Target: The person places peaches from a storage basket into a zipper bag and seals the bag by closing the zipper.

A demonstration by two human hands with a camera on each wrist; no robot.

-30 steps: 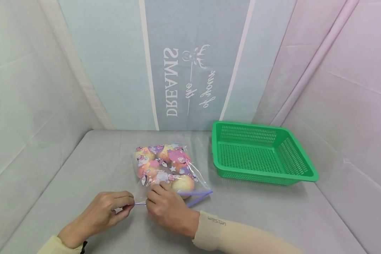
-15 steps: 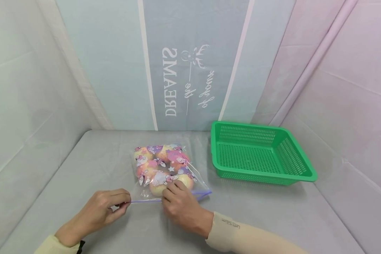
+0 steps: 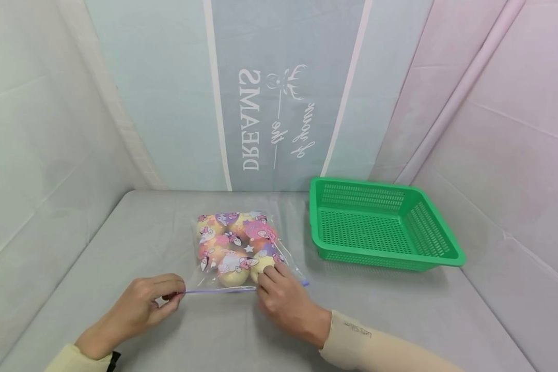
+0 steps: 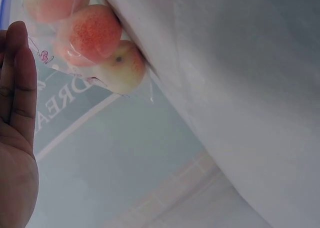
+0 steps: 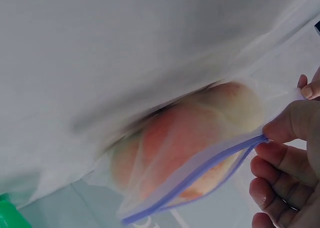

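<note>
A clear zip bag [image 3: 248, 248] printed with pink and purple cartoons lies on the grey table, with several peaches [image 4: 95, 35] inside. Its purple zip strip [image 5: 195, 173] runs along the near edge. My left hand [image 3: 151, 299] pinches the left end of that strip. Farther right along the strip, my right hand [image 3: 288, 302] pinches it between thumb and forefinger. In the right wrist view the strip is pressed together at the fingertips [image 5: 270, 133], while its two sides stand apart beyond them, toward the far corner.
A green plastic basket [image 3: 386, 258] with slotted walls stands at the back right of the table. Behind the table hangs a blue-grey curtain [image 3: 279, 51] with white lettering, and pale cloth walls rise at both sides.
My right hand has slid to the right along the zip strip, and the gap in the strip has become shorter. The left hand has shifted slightly left, still pinching its end.
</note>
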